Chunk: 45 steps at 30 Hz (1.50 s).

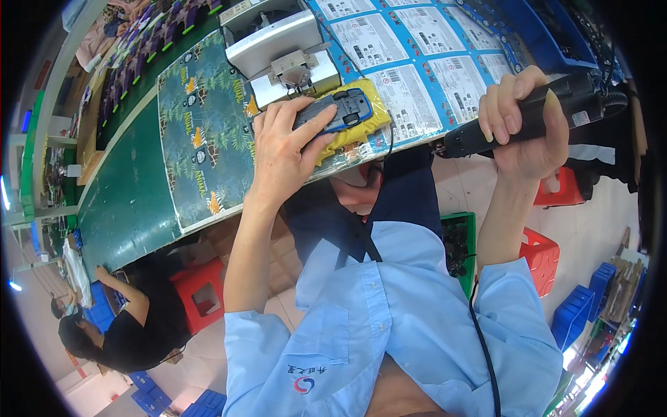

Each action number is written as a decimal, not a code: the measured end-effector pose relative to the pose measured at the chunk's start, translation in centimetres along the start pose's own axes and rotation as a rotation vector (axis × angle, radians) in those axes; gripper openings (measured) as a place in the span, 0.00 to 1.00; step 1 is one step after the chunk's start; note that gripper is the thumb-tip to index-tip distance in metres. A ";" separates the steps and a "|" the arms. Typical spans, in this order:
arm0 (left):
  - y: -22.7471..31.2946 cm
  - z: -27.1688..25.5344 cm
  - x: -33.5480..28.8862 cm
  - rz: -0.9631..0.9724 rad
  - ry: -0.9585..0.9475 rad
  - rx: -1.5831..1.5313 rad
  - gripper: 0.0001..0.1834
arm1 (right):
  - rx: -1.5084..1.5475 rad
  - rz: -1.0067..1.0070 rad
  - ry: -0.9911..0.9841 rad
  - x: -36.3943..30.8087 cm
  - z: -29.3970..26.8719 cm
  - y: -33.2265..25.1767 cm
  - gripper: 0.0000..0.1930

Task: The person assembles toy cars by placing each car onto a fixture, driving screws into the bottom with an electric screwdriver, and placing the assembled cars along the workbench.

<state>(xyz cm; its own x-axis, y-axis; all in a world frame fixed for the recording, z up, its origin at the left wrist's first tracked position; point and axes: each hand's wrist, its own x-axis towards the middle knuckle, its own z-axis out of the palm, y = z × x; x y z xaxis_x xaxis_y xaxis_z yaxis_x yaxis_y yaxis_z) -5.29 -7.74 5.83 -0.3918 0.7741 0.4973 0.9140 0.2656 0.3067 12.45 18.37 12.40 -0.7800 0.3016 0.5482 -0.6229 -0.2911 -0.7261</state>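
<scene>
My left hand [283, 142] lies over a small toy car [337, 115] with a blue body and dark underside. The car is upside down on a yellow pad [379, 119] near the table's front edge. My fingers curl over the car's left part and press it down, hiding that end. In my right hand [521, 118] is a black electric screwdriver [549, 111], gripped around its body. Its tip points left, just off the table edge and apart from the car. Behind the car stands a metal fixture [295, 69].
Printed sheets [375, 42] cover the green table [132, 215]. A blue bin [549, 31] and several blue toy parts sit at the far right. Rows of purple and green parts [149, 42] lie at the far left. Another person [128, 313] sits at left. Red stools [538, 257] stand on the floor.
</scene>
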 end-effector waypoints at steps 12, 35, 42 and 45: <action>5.3 2.3 -1.5 -0.093 0.004 0.235 0.40 | 0.021 0.012 -0.017 3.0 1.9 2.4 0.16; 3.1 6.8 -2.3 0.031 0.129 0.507 0.23 | -0.527 -0.153 0.043 12.0 13.1 15.5 0.09; 3.0 7.2 -2.5 0.007 0.190 0.535 0.25 | -0.384 0.079 0.114 12.4 14.5 11.5 0.08; 3.1 7.3 -2.4 0.010 0.180 0.530 0.26 | -0.057 -0.027 0.054 12.9 13.9 11.4 0.07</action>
<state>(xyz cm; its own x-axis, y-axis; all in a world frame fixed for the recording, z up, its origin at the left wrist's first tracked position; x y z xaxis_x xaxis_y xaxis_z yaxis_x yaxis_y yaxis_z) -0.80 -4.59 -0.30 -0.3526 0.6799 0.6430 0.8274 0.5475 -0.1251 -5.50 6.34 16.99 -0.7575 0.3579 0.5459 -0.6383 -0.2309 -0.7344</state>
